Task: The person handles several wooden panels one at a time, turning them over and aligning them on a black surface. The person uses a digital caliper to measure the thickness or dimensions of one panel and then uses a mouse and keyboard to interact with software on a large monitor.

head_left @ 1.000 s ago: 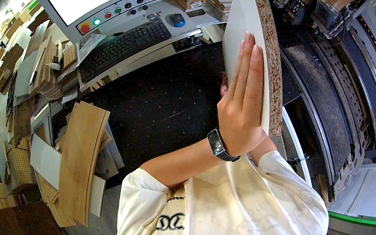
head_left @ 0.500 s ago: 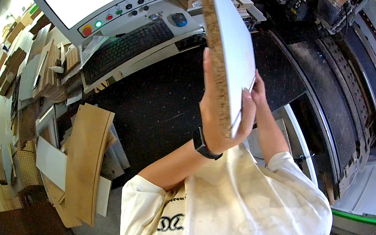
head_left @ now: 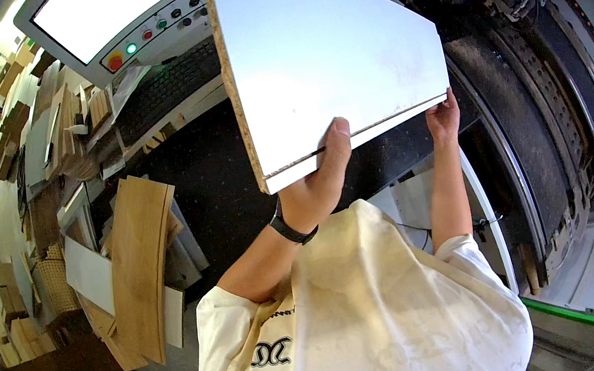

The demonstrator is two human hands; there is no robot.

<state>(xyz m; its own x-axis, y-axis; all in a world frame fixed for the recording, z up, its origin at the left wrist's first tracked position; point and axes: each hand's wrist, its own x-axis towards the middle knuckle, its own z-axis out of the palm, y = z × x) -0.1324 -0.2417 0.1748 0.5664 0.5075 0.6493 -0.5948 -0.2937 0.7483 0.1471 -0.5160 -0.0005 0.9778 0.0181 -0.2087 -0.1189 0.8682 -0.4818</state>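
Note:
A white-faced particleboard panel (head_left: 339, 56) is held up in front of me, its broad face toward me. A narrow groove runs along its near edge, and raw brown chipboard shows on its left edge. My left hand (head_left: 319, 178) grips the near left corner, thumb lying on the white face and fingers hidden beneath. At the near right corner my right hand (head_left: 444, 117) is closed on the panel, most of its fingers out of sight behind the edge. A dark watch band (head_left: 292, 231) circles my left wrist.
A control console (head_left: 158, 26) with a bright screen and buttons stands at the far left, a black keyboard (head_left: 164, 90) below it. Wooden boards (head_left: 143, 262) lean in a pile at left. Machinery with a metal rail (head_left: 507, 154) runs along the right.
The panel has turned from nearly edge-on to showing its white face. My left hand has moved left, and my right hand has shifted right. The view has shifted slightly too.

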